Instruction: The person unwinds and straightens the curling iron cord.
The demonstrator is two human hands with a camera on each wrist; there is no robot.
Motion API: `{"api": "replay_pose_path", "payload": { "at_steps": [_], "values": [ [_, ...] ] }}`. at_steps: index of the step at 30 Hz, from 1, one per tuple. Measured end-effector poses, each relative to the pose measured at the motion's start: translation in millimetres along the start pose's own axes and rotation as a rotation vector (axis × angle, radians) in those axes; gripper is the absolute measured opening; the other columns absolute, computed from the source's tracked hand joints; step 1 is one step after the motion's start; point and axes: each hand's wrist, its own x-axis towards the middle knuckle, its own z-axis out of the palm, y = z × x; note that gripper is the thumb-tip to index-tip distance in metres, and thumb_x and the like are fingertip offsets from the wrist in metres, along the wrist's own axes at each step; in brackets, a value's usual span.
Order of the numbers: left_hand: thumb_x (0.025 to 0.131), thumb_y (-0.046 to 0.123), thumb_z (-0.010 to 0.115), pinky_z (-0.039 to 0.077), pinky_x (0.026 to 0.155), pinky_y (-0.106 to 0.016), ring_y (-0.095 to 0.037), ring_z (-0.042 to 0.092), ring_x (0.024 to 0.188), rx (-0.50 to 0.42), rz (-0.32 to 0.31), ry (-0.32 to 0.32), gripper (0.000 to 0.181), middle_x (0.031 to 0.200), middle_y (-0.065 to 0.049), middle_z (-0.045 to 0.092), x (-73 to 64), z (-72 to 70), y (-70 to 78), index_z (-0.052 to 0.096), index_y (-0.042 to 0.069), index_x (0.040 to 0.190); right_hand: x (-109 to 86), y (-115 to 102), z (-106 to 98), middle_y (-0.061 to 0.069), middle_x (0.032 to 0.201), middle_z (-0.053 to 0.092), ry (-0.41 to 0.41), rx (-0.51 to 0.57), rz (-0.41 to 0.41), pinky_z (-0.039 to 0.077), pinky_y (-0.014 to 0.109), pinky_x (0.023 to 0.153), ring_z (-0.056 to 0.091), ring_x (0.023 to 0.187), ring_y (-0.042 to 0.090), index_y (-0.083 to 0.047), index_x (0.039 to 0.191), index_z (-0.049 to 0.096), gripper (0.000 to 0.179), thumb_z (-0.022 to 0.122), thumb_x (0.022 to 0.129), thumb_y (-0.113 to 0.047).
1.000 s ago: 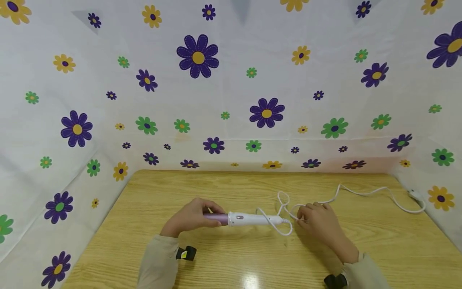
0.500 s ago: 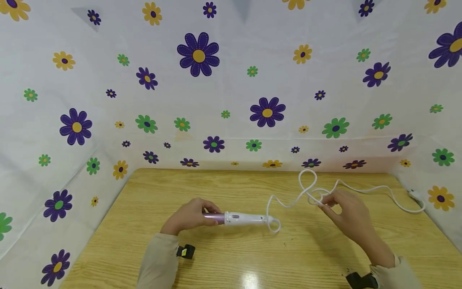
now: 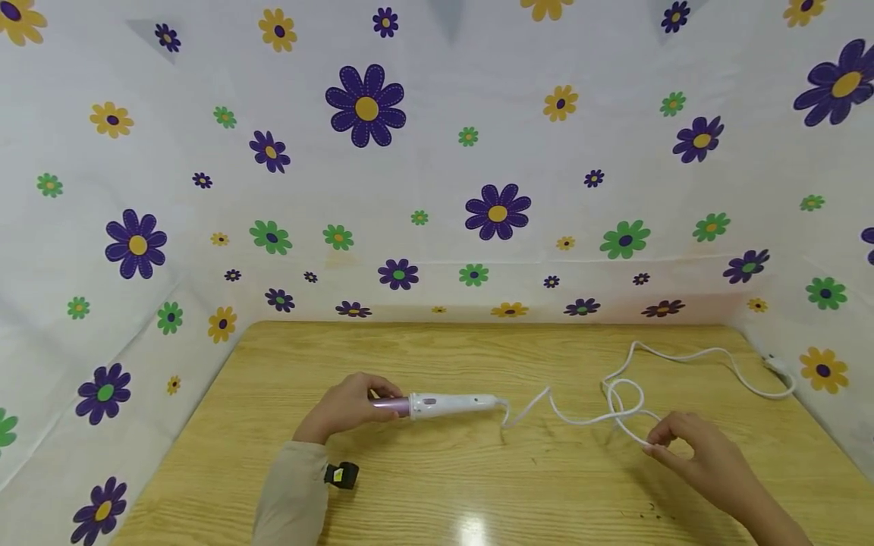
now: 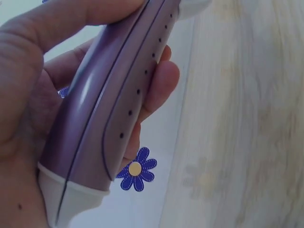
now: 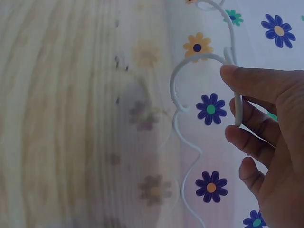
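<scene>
A hair curling iron (image 3: 454,405) with a white handle and a purple barrel lies crosswise over the table. My left hand (image 3: 348,406) grips its purple end. In the left wrist view the purple barrel (image 4: 102,95) shows a dark seam and a row of small holes, with thumb and fingers wrapped about it. A white cord (image 3: 577,422) runs from the handle's right end in bends and a loop. My right hand (image 3: 706,459) pinches the cord between thumb and fingertips, right of the loop. In the right wrist view, the cord (image 5: 173,85) passes through those fingers.
The wooden table (image 3: 423,485) reaches back to a white flowered cloth (image 3: 437,174) hung on three sides. At the table's right edge lies the plug (image 3: 776,365), with more cord trailing to it. Small dark specks (image 3: 652,516) dot the table near the right forearm.
My right hand has moved right and toward me, drawing the cord out of its tangle by the handle into a longer run. The left hand and iron have shifted slightly left in view.
</scene>
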Motion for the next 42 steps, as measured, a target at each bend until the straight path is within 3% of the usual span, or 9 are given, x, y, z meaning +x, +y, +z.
{"api": "replay_pose_path", "payload": {
  "at_steps": [7, 11, 14, 22, 27, 31, 37, 42],
  "values": [
    [0.078, 0.028, 0.079, 0.047, 0.073, -0.031, -0.016, 0.055, 0.083, -0.006, 0.006, -0.003, 0.030, 0.100, -0.002, 0.069, 2.6, -3.9, -21.2, 0.072, 0.014, 0.104, -16.2, 19.1, 2.1, -0.020, 0.080, 0.056, -0.239, 0.124, 0.026, 0.044, 0.021, 0.062, 0.047, 0.076, -0.010, -0.018, 0.078, 0.063, 0.015, 0.076, 0.078, -0.011],
    [0.077, 0.027, 0.079, 0.046, 0.075, -0.030, -0.018, 0.054, 0.086, -0.034, -0.012, -0.015, 0.032, 0.101, -0.003, 0.067, 6.0, -8.4, -34.4, 0.071, 0.014, 0.105, -19.0, 22.6, -0.1, -0.018, 0.081, 0.056, -0.407, 0.146, 0.114, 0.044, 0.021, 0.063, 0.046, 0.076, -0.010, -0.019, 0.081, 0.064, 0.009, 0.073, 0.083, -0.021],
    [0.076, 0.027, 0.080, 0.046, 0.076, -0.031, -0.019, 0.053, 0.087, -0.040, -0.024, -0.014, 0.034, 0.101, -0.004, 0.065, 5.7, -15.9, -44.9, 0.070, 0.014, 0.106, -19.3, 23.7, -0.6, -0.018, 0.082, 0.055, -0.477, 0.139, 0.156, 0.044, 0.021, 0.064, 0.046, 0.075, -0.010, -0.021, 0.082, 0.065, 0.009, 0.072, 0.084, -0.025],
    [0.077, 0.020, 0.080, 0.046, 0.079, -0.032, -0.019, 0.055, 0.088, -0.043, -0.016, -0.037, 0.030, 0.101, -0.007, 0.063, -2.0, -34.4, -65.5, 0.067, 0.012, 0.103, -23.6, 30.4, -1.6, -0.017, 0.083, 0.056, -0.512, 0.203, 0.157, 0.044, 0.020, 0.063, 0.046, 0.075, -0.010, -0.018, 0.084, 0.067, 0.007, 0.071, 0.085, -0.023],
    [0.076, 0.014, 0.080, 0.046, 0.080, -0.030, -0.018, 0.056, 0.090, -0.039, 0.001, -0.054, 0.030, 0.104, -0.009, 0.063, -5.8, -35.8, -70.3, 0.066, 0.010, 0.103, -25.3, 32.1, -0.5, -0.014, 0.085, 0.058, -0.514, 0.292, 0.116, 0.048, 0.019, 0.064, 0.051, 0.078, -0.012, -0.013, 0.087, 0.067, 0.005, 0.069, 0.087, -0.017],
    [0.079, 0.011, 0.077, 0.048, 0.087, -0.038, -0.022, 0.057, 0.097, -0.039, 0.021, -0.051, 0.027, 0.108, -0.011, 0.063, -7.3, -35.2, -69.8, 0.066, 0.009, 0.104, -23.9, 28.3, 0.4, -0.013, 0.087, 0.061, -0.529, 0.329, 0.125, 0.047, 0.020, 0.064, 0.052, 0.081, -0.012, -0.013, 0.090, 0.067, 0.004, 0.068, 0.088, -0.016],
    [0.083, 0.019, 0.075, 0.038, 0.101, -0.058, -0.034, 0.050, 0.121, -0.035, -0.008, 0.010, 0.029, 0.125, -0.013, 0.059, -10.9, -32.9, -57.4, 0.065, 0.009, 0.108, -20.2, 19.9, 0.3, -0.007, 0.094, 0.066, -0.494, 0.412, 0.103, 0.047, 0.022, 0.063, 0.055, 0.083, -0.008, -0.012, 0.097, 0.065, 0.006, 0.063, 0.092, -0.010],
    [0.086, 0.023, 0.071, 0.032, 0.105, -0.062, -0.037, 0.047, 0.127, -0.039, 0.083, 0.031, 0.037, 0.131, -0.011, 0.058, -7.0, -19.2, -21.9, 0.062, 0.009, 0.119, -7.2, 9.6, -2.1, -0.003, 0.095, 0.067, -0.422, 0.344, 0.134, 0.047, 0.022, 0.065, 0.054, 0.082, -0.008, -0.009, 0.101, 0.065, 0.009, 0.059, 0.095, -0.012]
  ]
}}
